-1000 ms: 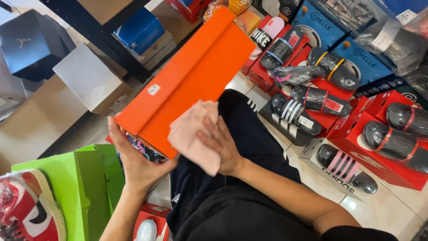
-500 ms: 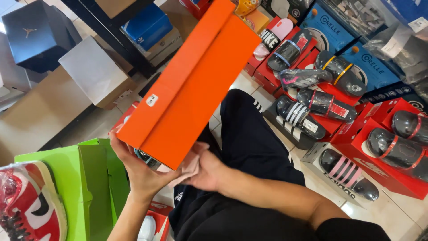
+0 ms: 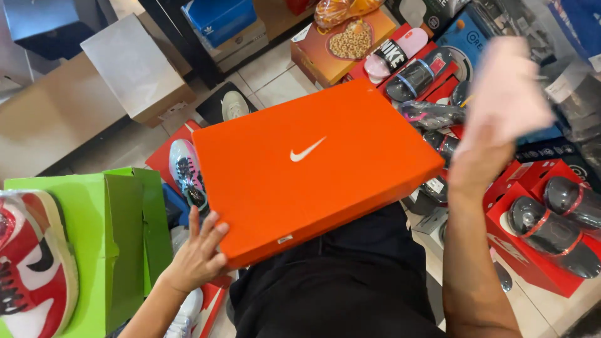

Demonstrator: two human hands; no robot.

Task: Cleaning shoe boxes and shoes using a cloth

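An orange shoebox lies flat across my lap, lid side up, with a white logo in its middle. My left hand presses against its near left corner, fingers spread on the edge. My right hand is raised above the box's right end and grips a pale pink cloth, which is blurred from motion.
A green box holding a red, white and black sneaker stands at left. Red boxes with wrapped dark shoes fill the right. A light sneaker lies by the orange box; grey and blue boxes sit behind.
The orange box has dropped from a tilted, raised position to lie flat on my lap. My right hand has come out from under it and swung up to the right with the pink cloth.
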